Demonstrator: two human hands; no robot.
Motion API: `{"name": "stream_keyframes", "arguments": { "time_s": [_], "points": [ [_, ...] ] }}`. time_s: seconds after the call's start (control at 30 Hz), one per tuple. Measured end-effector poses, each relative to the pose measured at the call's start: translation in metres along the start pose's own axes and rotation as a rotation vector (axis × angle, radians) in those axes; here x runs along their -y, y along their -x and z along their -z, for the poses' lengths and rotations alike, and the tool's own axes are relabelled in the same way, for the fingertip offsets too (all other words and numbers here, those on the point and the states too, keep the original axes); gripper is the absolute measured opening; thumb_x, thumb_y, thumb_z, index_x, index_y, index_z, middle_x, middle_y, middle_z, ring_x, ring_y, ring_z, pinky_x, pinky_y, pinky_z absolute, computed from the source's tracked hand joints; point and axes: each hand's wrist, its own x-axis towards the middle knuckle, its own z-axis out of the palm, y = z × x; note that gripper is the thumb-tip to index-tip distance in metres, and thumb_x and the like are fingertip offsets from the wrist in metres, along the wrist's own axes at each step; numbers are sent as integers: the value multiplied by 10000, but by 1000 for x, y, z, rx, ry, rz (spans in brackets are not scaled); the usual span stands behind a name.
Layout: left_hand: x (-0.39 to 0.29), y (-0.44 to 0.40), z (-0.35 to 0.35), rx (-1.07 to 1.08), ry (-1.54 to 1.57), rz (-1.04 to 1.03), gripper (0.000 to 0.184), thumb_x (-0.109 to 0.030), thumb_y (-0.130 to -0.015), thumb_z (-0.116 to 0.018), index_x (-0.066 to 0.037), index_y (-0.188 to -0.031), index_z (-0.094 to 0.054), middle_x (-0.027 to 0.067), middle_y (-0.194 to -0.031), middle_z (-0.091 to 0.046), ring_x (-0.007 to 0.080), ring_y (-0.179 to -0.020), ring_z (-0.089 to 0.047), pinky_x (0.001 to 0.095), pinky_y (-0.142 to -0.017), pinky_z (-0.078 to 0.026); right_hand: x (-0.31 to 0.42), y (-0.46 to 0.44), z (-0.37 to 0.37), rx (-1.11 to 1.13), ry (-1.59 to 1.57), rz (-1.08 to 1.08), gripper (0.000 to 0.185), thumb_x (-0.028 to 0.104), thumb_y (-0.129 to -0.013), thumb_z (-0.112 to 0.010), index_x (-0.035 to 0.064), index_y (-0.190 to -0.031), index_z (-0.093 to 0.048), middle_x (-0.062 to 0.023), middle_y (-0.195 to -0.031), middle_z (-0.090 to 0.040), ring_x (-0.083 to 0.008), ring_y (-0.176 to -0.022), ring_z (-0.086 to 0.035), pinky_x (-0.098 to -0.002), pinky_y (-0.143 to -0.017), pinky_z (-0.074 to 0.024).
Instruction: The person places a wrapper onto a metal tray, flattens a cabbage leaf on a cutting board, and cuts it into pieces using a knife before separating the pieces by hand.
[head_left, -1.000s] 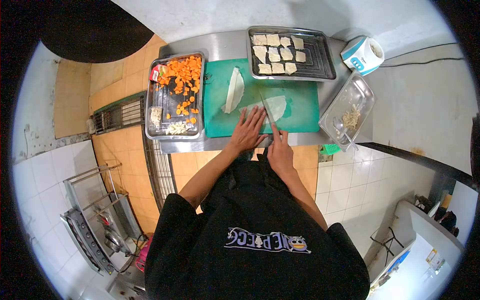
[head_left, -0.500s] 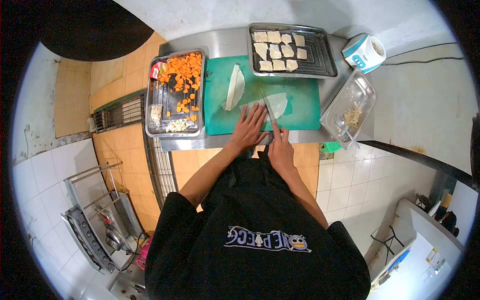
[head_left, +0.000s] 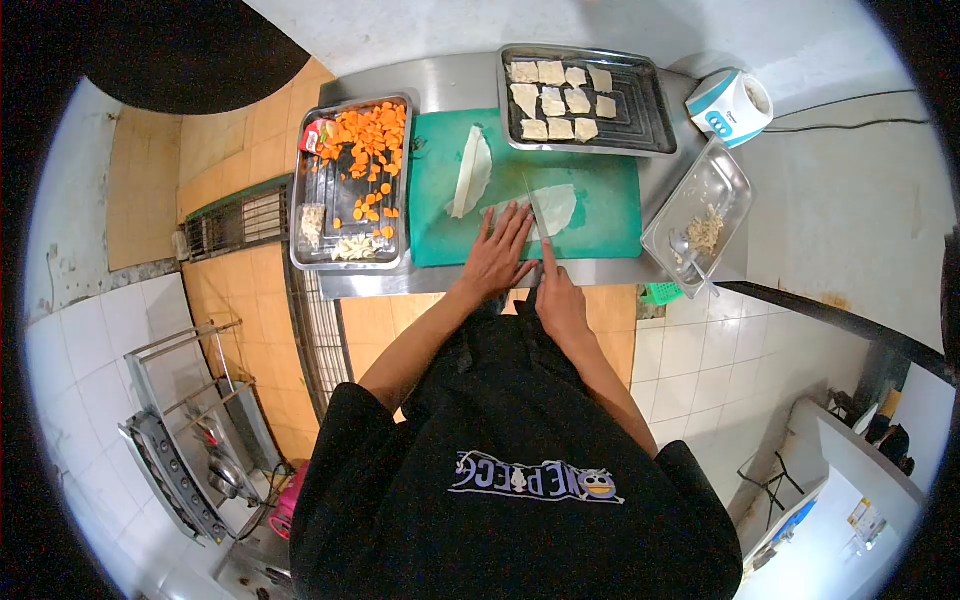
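My left hand [head_left: 497, 250] lies flat with its fingers stretched out, pressing the near left part of a thin, pale, translucent sheet [head_left: 560, 208]. The sheet rests on a green cutting board [head_left: 600, 240]. My right hand [head_left: 560, 300] is closed around the handle of a knife [head_left: 536, 212], index finger extended toward the blade. The blade crosses the sheet just right of my left fingertips, pointing away from me. Farther left on the board is a folded white sheet [head_left: 473, 175], apart from both hands.
Left of the board, a metal tray [head_left: 325, 200] bears orange carrot slices [head_left: 370, 135] and chopped pale pieces [head_left: 354, 248]. A dark tray [head_left: 640, 110] with pale squares overlaps the board's far edge. Right are a metal pan [head_left: 735, 175] and a white-and-blue appliance [head_left: 728, 105].
The knife blade has turned slightly and its tip has shifted a little to the right. My left hand stays pressed on the sheet. The view has shifted slightly.
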Motion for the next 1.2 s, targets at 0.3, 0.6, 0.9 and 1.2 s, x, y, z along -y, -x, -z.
{"name": "stream_keyframes", "arguments": {
  "time_s": [0.3, 0.6, 0.9, 1.2],
  "points": [
    [-1, -1, 3, 14, -9, 9, 897, -589, -951, -535, -9, -1593, -297, 140, -1695, -232, 334, -1572, -187, 577, -1266, -87, -4, -2, 3, -29, 89, 27, 689, 171, -1017, -533, 128, -1626, -213, -237, -812, -708, -448, -676, -677, -561, -611, -537],
    [-3, -2, 1, 51, -79, 25, 891, -604, -966, -513, -13, -1596, -294, 136, -1692, -243, 320, -1575, -183, 582, -1261, -91, -8, -5, 1, -65, 157, 54, 715, 205, -992, -564, 157, -1629, -240, -175, -729, -705, -388, -609, -692, -527, -550, -553],
    [1, -1, 3, 42, -35, 18, 853, -595, -990, -485, -14, -1590, -316, 137, -1681, -268, 316, -1575, -176, 596, -1254, -100, 1, -7, 15, 77, 127, -5, 681, 178, -1018, -518, 136, -1621, -204, -245, -783, -710, -455, -694, -688, -577, -623, -535],
    [1, 1, 2, 11, -50, -15, 875, -623, -996, -437, 4, -1590, -301, 152, -1679, -267, 328, -1575, -172, 592, -1254, -95, 18, -13, 34, 107, 161, -25, 678, 208, -1006, -532, 150, -1609, -229, -262, -774, -704, -464, -708, -694, -593, -648, -538]
  ]
}}
